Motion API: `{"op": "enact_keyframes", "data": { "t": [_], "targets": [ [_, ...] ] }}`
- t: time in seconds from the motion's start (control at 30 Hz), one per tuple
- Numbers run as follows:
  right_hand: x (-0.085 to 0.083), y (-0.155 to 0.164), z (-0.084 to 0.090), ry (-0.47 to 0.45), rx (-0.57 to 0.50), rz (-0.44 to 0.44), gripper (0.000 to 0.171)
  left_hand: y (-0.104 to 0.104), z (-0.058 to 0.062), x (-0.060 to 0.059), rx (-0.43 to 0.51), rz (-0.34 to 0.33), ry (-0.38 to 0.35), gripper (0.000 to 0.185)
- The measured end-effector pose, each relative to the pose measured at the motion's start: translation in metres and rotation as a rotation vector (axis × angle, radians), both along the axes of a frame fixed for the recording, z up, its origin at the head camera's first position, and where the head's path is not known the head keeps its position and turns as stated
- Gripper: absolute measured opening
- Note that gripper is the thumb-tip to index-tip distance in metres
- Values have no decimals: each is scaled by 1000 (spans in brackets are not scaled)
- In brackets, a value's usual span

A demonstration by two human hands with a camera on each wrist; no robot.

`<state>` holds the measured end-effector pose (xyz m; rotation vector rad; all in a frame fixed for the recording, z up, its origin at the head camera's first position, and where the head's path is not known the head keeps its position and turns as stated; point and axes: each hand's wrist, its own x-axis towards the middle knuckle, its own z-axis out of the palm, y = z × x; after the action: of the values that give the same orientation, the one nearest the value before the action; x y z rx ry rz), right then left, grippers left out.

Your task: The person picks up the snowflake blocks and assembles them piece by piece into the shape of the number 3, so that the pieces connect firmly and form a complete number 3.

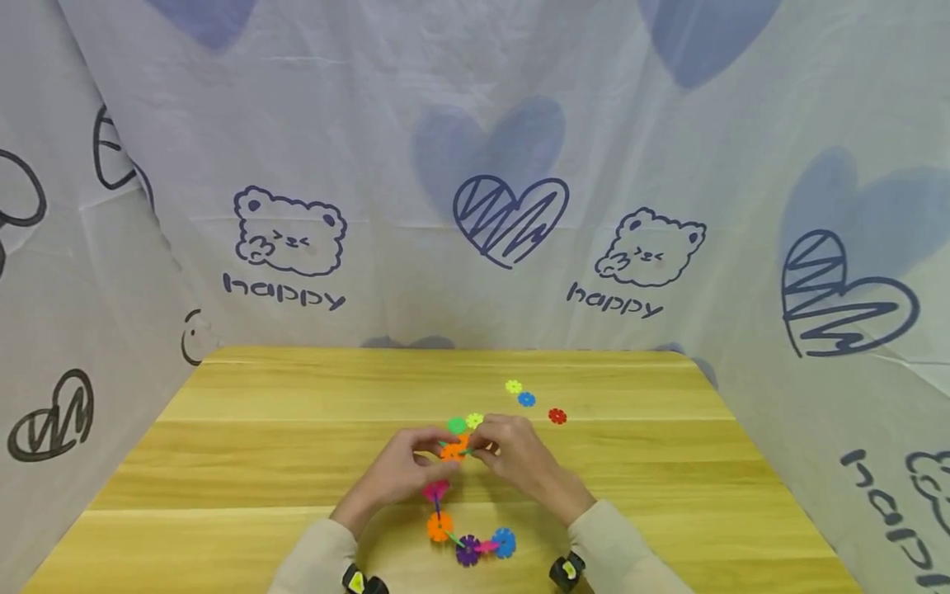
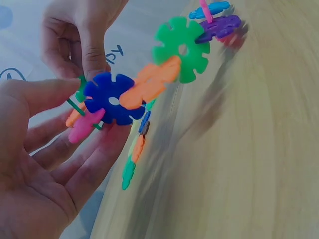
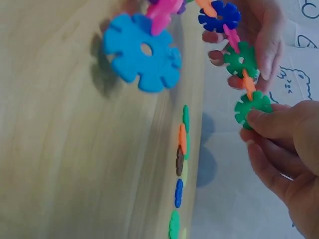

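Note:
A chain of slotted plastic snowflake discs (image 1: pixel 439 527) runs between my hands and trails toward the table's front. Its trailing part has orange, purple (image 1: pixel 467 550), pink and light blue (image 3: pixel 142 52) discs. My left hand (image 1: pixel 404 466) holds the chain with thumb and fingers around a green disc (image 3: pixel 240 59), near a dark blue disc (image 2: pixel 113 98) and a pink one (image 2: pixel 87 125). At the chain's end, my right hand (image 1: pixel 519 450) pinches a green disc (image 3: pixel 251 108) between thumb and fingertips. An orange disc (image 3: pixel 248 83) links these two green discs.
Loose discs lie on the wooden table (image 1: pixel 631 478) beyond my hands: green (image 1: pixel 456 425), yellow-green (image 1: pixel 514 386), blue (image 1: pixel 527 399) and red (image 1: pixel 557 416). White cloth (image 1: pixel 401 272) printed with hearts and bears hangs around the back and sides.

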<state>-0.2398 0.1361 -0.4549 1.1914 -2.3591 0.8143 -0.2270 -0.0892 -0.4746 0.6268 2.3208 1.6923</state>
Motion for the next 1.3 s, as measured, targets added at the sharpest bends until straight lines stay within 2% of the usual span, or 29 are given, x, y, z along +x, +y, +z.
{"op": "enact_keyframes", "data": {
  "t": [0.17, 0.47, 0.63, 1.0, 1.3],
  "targets": [
    [-6, 9, 1, -91, 24, -47, 14, -5, -3, 0, -12, 8, -18, 40],
    [-23, 27, -6, -198, 42, -160, 11, -15, -4, -1, -32, 11, -20, 43],
    [-31, 36, -15, -209, 68, -216, 11, -17, -2, -1, -54, 9, -17, 41],
    [-45, 58, -28, -287, 135, -434, 16, -18, -1, -1, -75, 16, -16, 41],
    [-50, 70, -36, -289, 194, -451, 15, -19, -1, -2, -58, -5, -30, 43]
  ]
}}
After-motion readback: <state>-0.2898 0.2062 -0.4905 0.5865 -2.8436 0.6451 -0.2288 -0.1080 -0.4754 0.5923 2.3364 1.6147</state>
